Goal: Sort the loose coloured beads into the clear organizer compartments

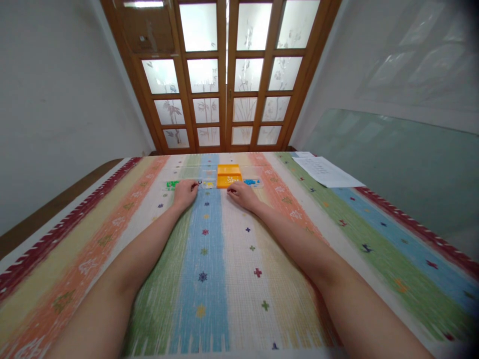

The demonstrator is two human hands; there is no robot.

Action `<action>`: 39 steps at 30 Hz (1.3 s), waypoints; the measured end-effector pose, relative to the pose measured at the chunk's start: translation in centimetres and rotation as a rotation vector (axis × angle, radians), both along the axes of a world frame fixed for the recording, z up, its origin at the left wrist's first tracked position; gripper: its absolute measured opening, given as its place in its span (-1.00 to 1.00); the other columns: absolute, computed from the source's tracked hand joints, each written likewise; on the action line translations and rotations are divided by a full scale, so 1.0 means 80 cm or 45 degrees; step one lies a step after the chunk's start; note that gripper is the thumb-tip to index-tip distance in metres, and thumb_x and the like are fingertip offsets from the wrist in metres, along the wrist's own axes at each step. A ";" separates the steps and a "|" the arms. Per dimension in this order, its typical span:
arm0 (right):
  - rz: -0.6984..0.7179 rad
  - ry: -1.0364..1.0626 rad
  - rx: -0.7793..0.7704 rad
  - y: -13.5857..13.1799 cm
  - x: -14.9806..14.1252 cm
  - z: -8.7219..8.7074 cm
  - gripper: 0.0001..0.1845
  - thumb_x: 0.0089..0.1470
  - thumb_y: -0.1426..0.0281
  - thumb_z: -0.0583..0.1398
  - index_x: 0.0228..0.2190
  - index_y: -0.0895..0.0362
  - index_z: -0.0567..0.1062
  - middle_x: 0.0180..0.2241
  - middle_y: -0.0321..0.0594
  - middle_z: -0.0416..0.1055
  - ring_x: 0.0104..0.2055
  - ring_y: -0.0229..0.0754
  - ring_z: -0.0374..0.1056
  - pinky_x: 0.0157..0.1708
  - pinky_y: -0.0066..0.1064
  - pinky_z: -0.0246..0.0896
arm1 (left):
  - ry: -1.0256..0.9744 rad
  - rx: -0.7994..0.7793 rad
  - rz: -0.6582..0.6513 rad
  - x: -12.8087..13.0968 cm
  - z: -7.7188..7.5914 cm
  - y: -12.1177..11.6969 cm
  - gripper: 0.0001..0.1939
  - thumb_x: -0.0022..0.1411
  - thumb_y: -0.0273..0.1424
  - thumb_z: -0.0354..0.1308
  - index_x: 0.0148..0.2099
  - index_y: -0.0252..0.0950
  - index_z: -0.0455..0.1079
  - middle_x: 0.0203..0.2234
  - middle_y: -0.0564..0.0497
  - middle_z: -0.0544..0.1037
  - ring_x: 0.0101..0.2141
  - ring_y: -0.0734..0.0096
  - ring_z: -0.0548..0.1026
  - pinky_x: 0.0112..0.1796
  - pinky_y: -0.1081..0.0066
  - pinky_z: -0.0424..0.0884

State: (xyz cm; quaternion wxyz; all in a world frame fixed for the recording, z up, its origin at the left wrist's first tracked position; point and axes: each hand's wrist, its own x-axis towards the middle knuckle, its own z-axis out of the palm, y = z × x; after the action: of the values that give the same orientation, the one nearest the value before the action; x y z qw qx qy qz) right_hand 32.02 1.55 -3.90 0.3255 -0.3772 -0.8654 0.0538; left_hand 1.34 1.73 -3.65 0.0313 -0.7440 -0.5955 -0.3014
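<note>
My left hand is closed in front of a clear box holding small green pieces. Its fingertips are pinched near some dark bits, and anything between them is too small to make out. Small yellow pieces lie in the clear compartment to its right. An orange box with its lid up stands in the middle, with small white pieces inside. Just in front of that box my right hand is closed, fingers curled in a pinch whose content I cannot make out. Small blue pieces sit in a clear box behind it.
A striped, patterned tablecloth covers the table. Sheets of printed paper lie at the far right. Beyond the table stand wooden doors with frosted panes, and a greenish glass panel leans along the right wall.
</note>
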 end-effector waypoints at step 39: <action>-0.662 -0.097 -0.078 0.050 0.079 -0.002 -0.74 0.31 0.41 0.12 -0.17 0.13 0.62 -0.14 0.00 0.48 -0.03 0.02 0.33 0.00 -0.22 0.22 | 0.404 -0.208 -0.551 0.058 -0.007 -0.026 -0.40 0.48 -0.09 -0.02 0.46 -0.14 0.19 0.44 -0.11 0.21 0.43 0.07 0.13 0.42 -0.03 -0.10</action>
State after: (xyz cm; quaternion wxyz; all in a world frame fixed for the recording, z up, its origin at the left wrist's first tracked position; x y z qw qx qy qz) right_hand 38.30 5.58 -4.08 0.2840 -0.5983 -0.7490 -0.0198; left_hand 5.94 -0.32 -4.19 -0.0011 -0.8918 -0.4328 -0.1319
